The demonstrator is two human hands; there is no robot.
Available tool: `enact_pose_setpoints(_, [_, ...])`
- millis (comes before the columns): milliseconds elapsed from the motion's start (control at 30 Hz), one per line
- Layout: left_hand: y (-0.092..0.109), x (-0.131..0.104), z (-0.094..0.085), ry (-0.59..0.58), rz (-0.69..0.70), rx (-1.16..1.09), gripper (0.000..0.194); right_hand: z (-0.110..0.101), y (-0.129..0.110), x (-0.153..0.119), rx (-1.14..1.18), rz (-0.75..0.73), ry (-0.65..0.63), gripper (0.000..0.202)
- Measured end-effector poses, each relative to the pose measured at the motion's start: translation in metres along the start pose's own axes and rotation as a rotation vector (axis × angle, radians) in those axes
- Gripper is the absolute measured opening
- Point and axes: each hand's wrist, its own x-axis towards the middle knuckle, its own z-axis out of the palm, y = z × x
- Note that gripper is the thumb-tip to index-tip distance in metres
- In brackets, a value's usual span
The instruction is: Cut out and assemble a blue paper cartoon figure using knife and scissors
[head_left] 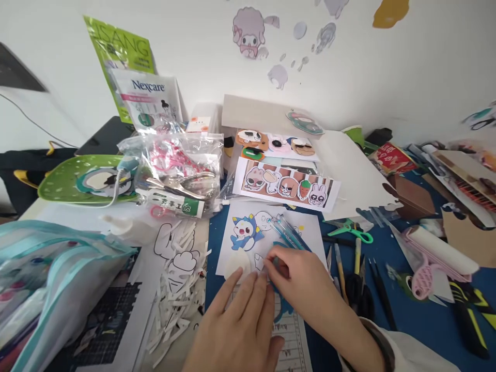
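My left hand (242,315) lies flat with its fingers stretched out over a sheet of paper and a white rounded paper piece (237,262). Right beside it, my right hand (296,271) is closed in a pinch; what its fingertips hold is hidden. A small outlined drawing (258,261) shows at the fingertips of both hands. Just beyond them, a blue and white cartoon cutout (246,231) and an uncoloured outline drawing (267,220) rest on the white sheet (225,258). Several clear blue pens (289,232) lie next to my right hand. Partly under my hands is a blue ring-shaped thing (284,305).
Paper scraps (170,320) and a glue bottle (127,230) lie left, near a zip pouch (62,289). Green scissors (351,230), tweezers (382,294) and a pink roller (437,258) lie right. Behind are a sticker strip (287,185) and a plastic bag with pliers (186,183).
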Motion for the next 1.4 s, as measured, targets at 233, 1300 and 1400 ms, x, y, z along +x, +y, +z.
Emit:
enact_pose_setpoints(233, [-0.004,0.001,0.004,-0.04,0.015,0.049,0.045,0.007,-0.001,-0.002,-0.27,-0.135,0.093,0.016])
enact_pose_setpoints(1300, [-0.008,0.0,0.012,-0.089,0.021,0.049,0.053,-0.003,0.161,-0.104,-0.251,0.315,0.519,0.022])
enact_pose_setpoints(1400, [-0.007,-0.002,0.012,-0.108,0.031,0.053,0.044,-0.001,0.159,-0.099,-0.29,0.253,0.5,0.021])
